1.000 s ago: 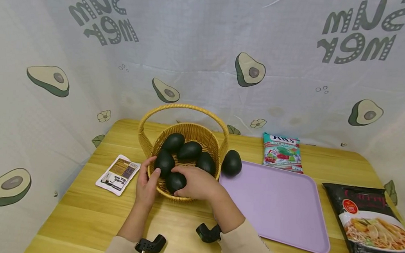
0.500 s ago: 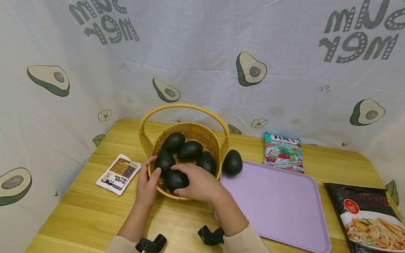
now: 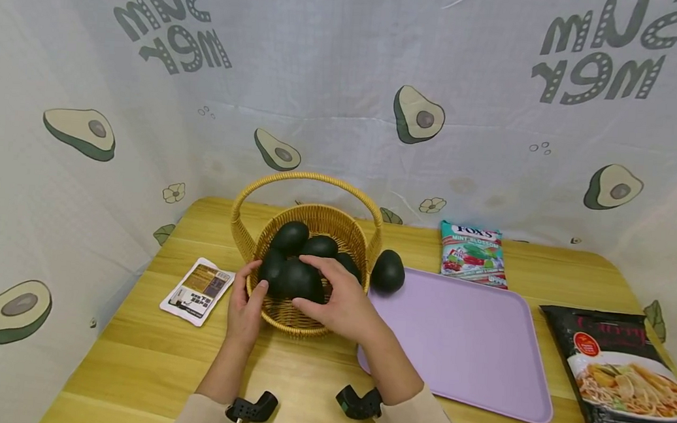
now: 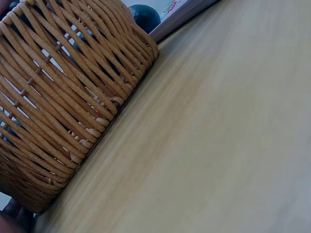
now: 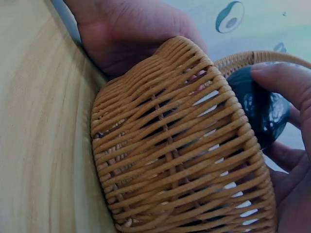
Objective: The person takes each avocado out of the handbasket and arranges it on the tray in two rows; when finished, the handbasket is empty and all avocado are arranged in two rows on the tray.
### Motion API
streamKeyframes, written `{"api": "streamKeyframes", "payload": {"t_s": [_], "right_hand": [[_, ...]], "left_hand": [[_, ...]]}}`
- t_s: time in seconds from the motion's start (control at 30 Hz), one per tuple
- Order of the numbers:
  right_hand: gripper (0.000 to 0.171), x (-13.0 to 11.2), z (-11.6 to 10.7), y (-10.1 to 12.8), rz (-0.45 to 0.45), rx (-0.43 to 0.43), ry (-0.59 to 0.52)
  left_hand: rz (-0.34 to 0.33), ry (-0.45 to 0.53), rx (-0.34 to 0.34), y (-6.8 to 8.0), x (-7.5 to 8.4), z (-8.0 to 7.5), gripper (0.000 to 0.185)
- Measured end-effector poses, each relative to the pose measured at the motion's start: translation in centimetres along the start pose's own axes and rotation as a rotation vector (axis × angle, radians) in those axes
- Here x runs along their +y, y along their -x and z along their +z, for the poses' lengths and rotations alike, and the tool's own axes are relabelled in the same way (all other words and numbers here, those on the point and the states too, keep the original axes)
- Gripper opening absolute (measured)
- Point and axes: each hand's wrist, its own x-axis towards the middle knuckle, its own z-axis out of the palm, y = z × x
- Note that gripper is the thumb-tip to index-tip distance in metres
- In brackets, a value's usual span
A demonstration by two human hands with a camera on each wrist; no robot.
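My left hand (image 3: 245,316) grips the left side of a yellow wicker basket (image 3: 291,330), its thumb over the rim. In the head view, my right hand (image 3: 346,300) holds a dark green avocado (image 3: 303,281) between thumb and fingers, above the front part of the basket. The right wrist view shows that avocado at rim height, over the woven wall. Several other avocados lie inside, among them one at the back left (image 3: 290,237); some are partly hidden by the held one and the hand. Another avocado (image 3: 388,272) sits outside, at the tray's back left corner.
A lilac tray (image 3: 470,352) lies right of the basket. Behind it is a Fox's candy bag (image 3: 473,254); a black noodle packet (image 3: 627,382) is at far right. A white pouch (image 3: 198,291) lies to the left. A printed curtain hangs behind the wooden table (image 3: 145,355).
My right hand has raised the avocado from the front of the basket, up and slightly rightward, uncovering the wicker bottom there. The left hand has stayed on the rim.
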Motion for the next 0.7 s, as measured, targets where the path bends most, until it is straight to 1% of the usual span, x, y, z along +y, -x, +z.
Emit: {"api": "streamKeyframes", "payload": {"t_s": [0.17, 0.4, 0.57, 0.7], "right_hand": [[0.068, 0.0, -0.8, 0.5, 0.006, 0.064, -0.040], [0.069, 0.2, -3.0, 1.9, 0.011, 0.130, -0.047], [0.070, 0.6, -4.7, 3.3, 0.022, 0.167, -0.001], [0.069, 0.8, -6.4, 4.2, 0.047, 0.197, 0.023]], "left_hand": [[-0.006, -0.001, 0.007, 0.1, 0.1, -0.1, 0.042], [-0.011, 0.009, 0.013, -0.1, -0.1, -0.1, 0.041], [-0.005, 0.029, 0.005, 0.0, -0.1, 0.0, 0.041], [-0.010, 0.038, -0.004, 0.1, -0.1, 0.1, 0.042]]}}
